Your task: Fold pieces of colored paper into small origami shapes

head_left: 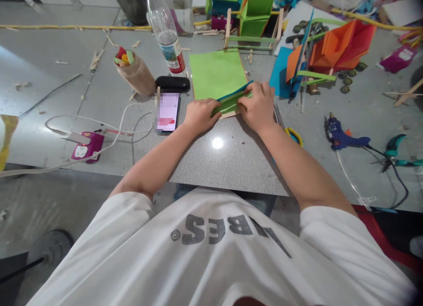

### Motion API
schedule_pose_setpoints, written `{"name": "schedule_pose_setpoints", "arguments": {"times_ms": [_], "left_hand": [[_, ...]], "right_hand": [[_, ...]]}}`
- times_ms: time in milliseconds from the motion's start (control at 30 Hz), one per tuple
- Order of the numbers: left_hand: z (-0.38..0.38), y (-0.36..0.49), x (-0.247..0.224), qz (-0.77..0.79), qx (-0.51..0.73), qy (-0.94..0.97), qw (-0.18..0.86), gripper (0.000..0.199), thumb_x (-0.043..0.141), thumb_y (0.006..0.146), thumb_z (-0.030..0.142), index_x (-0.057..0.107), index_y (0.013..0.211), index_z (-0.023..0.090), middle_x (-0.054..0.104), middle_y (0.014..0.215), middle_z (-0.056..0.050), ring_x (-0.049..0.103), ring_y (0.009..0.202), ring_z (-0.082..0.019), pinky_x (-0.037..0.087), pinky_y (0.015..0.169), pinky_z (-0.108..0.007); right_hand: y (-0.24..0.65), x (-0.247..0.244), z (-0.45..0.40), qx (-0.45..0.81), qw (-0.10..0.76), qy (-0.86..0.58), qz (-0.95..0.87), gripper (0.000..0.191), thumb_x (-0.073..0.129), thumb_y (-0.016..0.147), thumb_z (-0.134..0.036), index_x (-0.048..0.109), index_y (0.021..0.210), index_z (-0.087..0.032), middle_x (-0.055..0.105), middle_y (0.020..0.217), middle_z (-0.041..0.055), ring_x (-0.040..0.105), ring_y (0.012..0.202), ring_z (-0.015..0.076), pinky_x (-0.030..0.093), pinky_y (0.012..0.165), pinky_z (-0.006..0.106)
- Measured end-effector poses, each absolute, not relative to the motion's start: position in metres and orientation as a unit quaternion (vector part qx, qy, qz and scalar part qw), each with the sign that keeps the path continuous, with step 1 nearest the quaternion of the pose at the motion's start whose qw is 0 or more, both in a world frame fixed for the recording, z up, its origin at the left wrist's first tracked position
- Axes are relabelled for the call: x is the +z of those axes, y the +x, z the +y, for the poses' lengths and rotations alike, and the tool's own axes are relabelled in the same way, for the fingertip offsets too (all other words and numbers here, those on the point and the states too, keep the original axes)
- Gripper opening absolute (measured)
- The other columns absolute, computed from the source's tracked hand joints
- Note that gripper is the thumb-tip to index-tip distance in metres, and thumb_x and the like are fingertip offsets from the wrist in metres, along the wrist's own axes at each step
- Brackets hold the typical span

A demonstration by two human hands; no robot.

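Note:
Between my two hands is a folded strip of green and blue paper [230, 104], lying along the near edge of a flat green paper sheet [216, 72]. My left hand [202, 115] pinches the strip's left end. At its right end, my right hand [257, 104] grips it with fingers bent over the fold. A pale edge, perhaps wood, shows just under the strip. Partly hidden by my right forearm are scissors with a yellow and blue handle [295, 136].
Left of my hands are a phone [168, 112], a black case [172, 83], a bottle [168, 44] and a wooden cup [136, 75]. On the right lie a blue glue gun [345, 136] and teal-handled pliers [395, 149]. Folded-paper models [256, 15] stand behind; a purple adapter [87, 146] has white cables.

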State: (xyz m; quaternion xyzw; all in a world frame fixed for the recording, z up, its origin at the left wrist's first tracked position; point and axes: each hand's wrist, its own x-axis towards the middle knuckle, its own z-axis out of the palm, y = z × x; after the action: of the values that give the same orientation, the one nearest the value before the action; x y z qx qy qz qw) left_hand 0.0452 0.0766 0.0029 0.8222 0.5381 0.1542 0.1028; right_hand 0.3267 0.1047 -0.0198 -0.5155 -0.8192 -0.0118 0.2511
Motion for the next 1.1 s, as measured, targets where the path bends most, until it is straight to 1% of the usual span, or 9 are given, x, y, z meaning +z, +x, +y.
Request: {"name": "schedule_pose_setpoints", "arguments": {"times_ms": [100, 167, 267, 400, 500, 667, 800, 933, 1100], "left_hand": [[0.076, 0.047, 0.005, 0.539, 0.136, 0.826, 0.087, 0.044, 0.073, 0.117, 0.039, 0.088, 0.155, 0.024, 0.091, 0.155, -0.018, 0.087, 0.141, -0.045, 0.066, 0.119, -0.057], [0.076, 0.048, 0.006, 0.539, 0.130, 0.828, 0.079, 0.047, 0.072, 0.117, 0.038, 0.086, 0.159, 0.022, 0.090, 0.158, -0.019, 0.086, 0.142, -0.046, 0.066, 0.118, -0.058], [0.076, 0.047, 0.007, 0.539, 0.138, 0.828, 0.074, 0.050, 0.073, 0.114, 0.034, 0.084, 0.161, 0.022, 0.088, 0.161, -0.019, 0.086, 0.144, -0.046, 0.066, 0.118, -0.058], [0.077, 0.047, 0.007, 0.543, 0.141, 0.825, 0.071, 0.053, 0.075, 0.112, 0.031, 0.082, 0.164, 0.023, 0.086, 0.167, -0.018, 0.086, 0.145, -0.046, 0.067, 0.119, -0.058], [0.078, 0.050, 0.005, 0.531, 0.133, 0.834, 0.060, 0.056, 0.075, 0.113, 0.030, 0.081, 0.167, 0.021, 0.081, 0.177, -0.018, 0.086, 0.149, -0.046, 0.065, 0.124, -0.059], [0.075, 0.056, 0.004, 0.520, 0.139, 0.841, 0.056, 0.051, 0.075, 0.114, 0.026, 0.083, 0.163, 0.021, 0.075, 0.186, -0.019, 0.085, 0.154, -0.045, 0.066, 0.128, -0.062], [0.071, 0.059, 0.008, 0.524, 0.140, 0.840, 0.038, 0.051, 0.077, 0.114, 0.024, 0.082, 0.165, 0.023, 0.068, 0.193, -0.018, 0.087, 0.149, -0.043, 0.069, 0.125, -0.061], [0.070, 0.061, 0.009, 0.513, 0.132, 0.848, 0.029, 0.049, 0.083, 0.113, 0.024, 0.084, 0.161, 0.025, 0.064, 0.196, -0.018, 0.088, 0.149, -0.043, 0.071, 0.123, -0.061], [0.069, 0.062, 0.010, 0.522, 0.123, 0.844, 0.023, 0.050, 0.082, 0.117, 0.035, 0.081, 0.166, 0.025, 0.057, 0.200, -0.018, 0.086, 0.152, -0.045, 0.071, 0.124, -0.063]], "right_hand": [[0.326, -0.017, 0.105, -0.013, 0.261, -0.510, -0.819, 0.032, 0.057, 0.126, -0.034, 0.082, 0.109, -0.024, 0.079, 0.139, 0.0184, 0.067, 0.133, 0.0431, 0.056, 0.117, 0.069], [0.328, -0.016, 0.105, -0.023, 0.291, -0.511, -0.808, 0.038, 0.054, 0.127, -0.040, 0.083, 0.110, -0.024, 0.080, 0.135, 0.0185, 0.069, 0.132, 0.0447, 0.056, 0.116, 0.071], [0.330, -0.013, 0.101, -0.029, 0.316, -0.521, -0.792, 0.043, 0.051, 0.128, -0.045, 0.083, 0.111, -0.022, 0.081, 0.135, 0.0198, 0.068, 0.140, 0.0520, 0.053, 0.119, 0.080], [0.325, -0.006, 0.089, 0.001, 0.284, -0.523, -0.804, 0.034, 0.053, 0.126, -0.037, 0.081, 0.109, -0.024, 0.082, 0.142, 0.0208, 0.064, 0.151, 0.0567, 0.043, 0.126, 0.088], [0.317, -0.006, 0.085, -0.001, 0.251, -0.501, -0.828, 0.030, 0.055, 0.124, -0.030, 0.081, 0.109, -0.025, 0.083, 0.145, 0.0221, 0.061, 0.159, 0.0577, 0.042, 0.128, 0.090], [0.312, -0.009, 0.093, -0.029, 0.194, -0.479, -0.856, 0.036, 0.050, 0.119, -0.019, 0.083, 0.106, -0.023, 0.083, 0.117, 0.0224, 0.069, 0.140, 0.0517, 0.051, 0.120, 0.082], [0.317, -0.003, 0.092, -0.072, 0.154, -0.447, -0.878, 0.040, 0.048, 0.117, -0.017, 0.086, 0.107, -0.024, 0.084, 0.121, 0.0205, 0.068, 0.130, 0.0465, 0.050, 0.115, 0.072], [0.314, -0.001, 0.085, -0.079, 0.144, -0.399, -0.902, 0.034, 0.056, 0.111, -0.016, 0.088, 0.105, -0.025, 0.087, 0.120, 0.0194, 0.069, 0.121, 0.0418, 0.049, 0.110, 0.063], [0.310, 0.001, 0.083, -0.087, 0.153, -0.387, -0.905, 0.039, 0.051, 0.114, -0.021, 0.090, 0.106, -0.024, 0.088, 0.121, 0.0217, 0.069, 0.112, 0.0403, 0.047, 0.102, 0.060]]}}
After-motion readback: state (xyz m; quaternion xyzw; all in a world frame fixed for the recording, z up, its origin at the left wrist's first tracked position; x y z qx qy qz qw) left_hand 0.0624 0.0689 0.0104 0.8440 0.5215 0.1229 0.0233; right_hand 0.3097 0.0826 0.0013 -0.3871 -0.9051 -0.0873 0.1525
